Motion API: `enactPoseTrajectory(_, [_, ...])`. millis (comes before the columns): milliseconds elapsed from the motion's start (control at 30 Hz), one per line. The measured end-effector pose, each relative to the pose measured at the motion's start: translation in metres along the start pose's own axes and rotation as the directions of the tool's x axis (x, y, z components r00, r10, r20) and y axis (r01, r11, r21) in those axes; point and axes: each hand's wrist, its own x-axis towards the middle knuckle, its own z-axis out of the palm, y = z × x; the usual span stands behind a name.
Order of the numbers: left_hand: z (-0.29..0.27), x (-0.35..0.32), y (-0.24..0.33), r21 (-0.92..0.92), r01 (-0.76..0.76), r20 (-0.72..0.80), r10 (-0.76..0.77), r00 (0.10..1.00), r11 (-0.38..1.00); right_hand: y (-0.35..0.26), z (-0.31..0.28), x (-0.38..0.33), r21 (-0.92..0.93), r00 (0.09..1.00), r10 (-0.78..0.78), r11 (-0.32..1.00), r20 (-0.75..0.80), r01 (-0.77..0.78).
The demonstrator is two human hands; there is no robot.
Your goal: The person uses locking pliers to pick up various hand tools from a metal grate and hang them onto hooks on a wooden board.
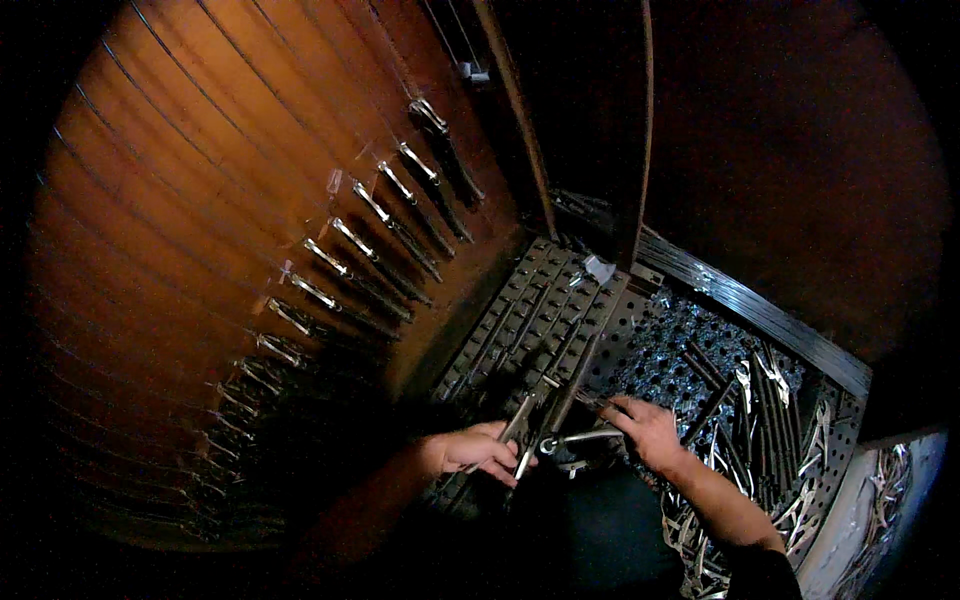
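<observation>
My left hand is closed around a long metal piece with slim arms, its upper end slanting up over the peg board. My right hand is closed on a shiny metal bar, whose rounded, ring-like end lies close to the left hand's piece. Whether the two pieces touch, I cannot tell. Beyond both hands is a dark metal board with rows of short pegs. Shadow hides the lower parts of the pieces.
Plier-like metal parts hang on wires along the orange-brown wall at left. On the right, a perforated tray holds small shiny bits, dark rods and silver plier-like parts. A wire bundle edges its far side. A white scrap lies on the board.
</observation>
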Motion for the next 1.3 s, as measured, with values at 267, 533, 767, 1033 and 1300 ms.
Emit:
enactPoseTrajectory(267, [0.005, -0.025, -0.041, -0.262, -0.328, -0.056, 0.325, 0.944, 0.908, 0.073, 0.118, -0.114, 0.282, 0.897, 0.422, 0.883, -0.129, -0.375])
enactPoseTrajectory(533, [0.046, -0.03, 0.002, -0.352, -0.601, -0.11, 0.605, 0.788, 0.718, 0.098, 0.134, -0.155, -0.28, 0.873, 0.487, 0.841, 0.017, -0.463])
enactPoseTrajectory(767, [0.079, -0.019, 0.055, -0.198, -0.737, -0.178, 0.716, 0.675, 0.646, 0.045, 0.072, -0.085, 0.028, 0.918, 0.35, 0.936, -0.188, -0.351])
enactPoseTrajectory(1033, [0.109, 0.046, 0.114, 0.292, -0.824, -0.434, 0.835, 0.338, 0.485, -0.077, -0.096, 0.1, 0.597, 0.986, 0.159, 0.796, -0.048, -0.1])
enactPoseTrajectory(1300, [0.089, 0.046, 0.181, 0.672, -0.51, -0.341, 0.835, 0.431, 0.537, -0.018, -0.07, 0.15, 0.695, 0.962, 0.226, 0.716, -0.15, -0.06])
